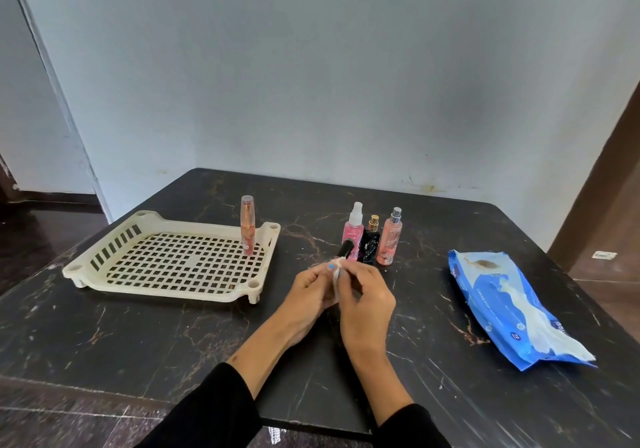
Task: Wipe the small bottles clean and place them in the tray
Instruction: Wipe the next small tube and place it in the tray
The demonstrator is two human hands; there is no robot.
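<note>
Both hands meet over the surface (138, 326). The left hand (308, 288) grips a black-capped bottle (345, 249); the right hand (367, 304) pinches a white wipe (336, 283) against it. Three bottles (372, 239) stand just beyond the grip.

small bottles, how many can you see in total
5. One stands upright in the tray at its far right corner. Three stand grouped on the table: pink spray, black, peach. One black-capped bottle is in the hands, mostly hidden.
</note>
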